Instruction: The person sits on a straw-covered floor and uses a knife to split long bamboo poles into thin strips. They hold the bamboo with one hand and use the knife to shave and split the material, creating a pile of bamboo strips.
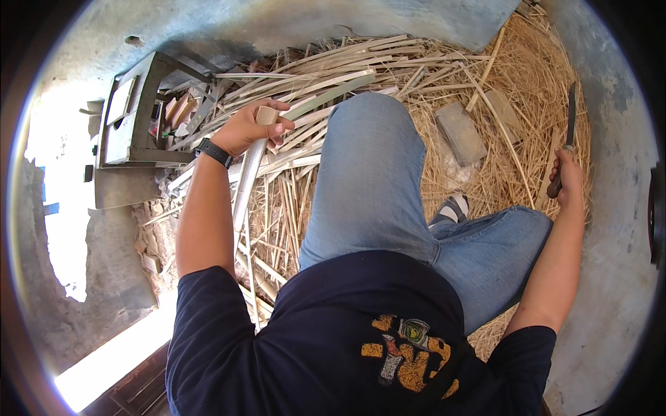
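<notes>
We see a concrete floor (610, 229) filling the frame, grey and stained, with bright sunlight falling across its left edge. Across the upper middle and right lies a broad heap of straw-coloured shavings (527, 90), and over it, toward the upper centre, a pile of long split cane strips (333, 69) fanning out to the left. We sit over this heap in blue jeans (374, 180) and a dark shirt (312, 340), one knee raised in the centre of the frame and a striped shoe (451, 208) showing just right of it. At the upper left stands a small wooden stool (132, 114), tipped on its side beside the strips. A flat grey stone (461, 132) rests on the shavings at the upper right.

Our left hand (253, 128), with a black watch (214, 152) on the wrist, is curled tight around the top of a pale cane stick (246, 187) that runs down toward the lower left. Our right hand (567, 177), at the right edge, is clenched around the dark handle of a knife (569, 118), its blade pointing up the frame, well apart from the stick.
</notes>
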### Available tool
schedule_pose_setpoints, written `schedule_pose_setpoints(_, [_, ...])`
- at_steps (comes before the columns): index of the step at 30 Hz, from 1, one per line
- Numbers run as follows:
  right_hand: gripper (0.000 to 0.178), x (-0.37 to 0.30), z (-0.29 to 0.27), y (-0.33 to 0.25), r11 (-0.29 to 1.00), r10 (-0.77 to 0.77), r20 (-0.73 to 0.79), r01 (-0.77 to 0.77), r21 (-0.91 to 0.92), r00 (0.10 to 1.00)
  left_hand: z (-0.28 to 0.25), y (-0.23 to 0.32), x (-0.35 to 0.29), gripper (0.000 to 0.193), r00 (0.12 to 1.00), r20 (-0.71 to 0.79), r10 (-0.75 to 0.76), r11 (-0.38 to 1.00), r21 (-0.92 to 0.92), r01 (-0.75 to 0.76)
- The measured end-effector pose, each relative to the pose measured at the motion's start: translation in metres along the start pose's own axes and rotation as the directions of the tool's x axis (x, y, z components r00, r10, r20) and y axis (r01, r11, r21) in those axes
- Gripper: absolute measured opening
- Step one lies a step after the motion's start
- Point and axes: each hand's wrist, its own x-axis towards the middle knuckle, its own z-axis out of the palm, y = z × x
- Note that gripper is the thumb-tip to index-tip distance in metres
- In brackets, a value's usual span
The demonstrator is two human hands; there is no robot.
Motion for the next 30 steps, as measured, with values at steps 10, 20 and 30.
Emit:
schedule_pose_setpoints(10, [0.017,0.003,0.02,-0.01,0.999,-0.013,-0.035,0.012,-0.029,0.999,-0.018,-0.018,0.004,0.051,0.956,-0.273,0.111,0.937,0.35,-0.009])
schedule_pose_setpoints(20, [0.017,-0.005,0.033,-0.017,0.996,0.003,-0.031,-0.006,-0.093,1.0,-0.038,-0.069,0.016,0.064,0.847,-0.49,0.207,0.855,0.512,0.087])
schedule_pose_setpoints(30, [0.019,-0.004,0.036,-0.016,0.993,-0.014,-0.035,0.009,-0.121,0.999,-0.036,-0.12,0.017,0.059,0.878,-0.478,0.001,0.816,0.508,0.275])
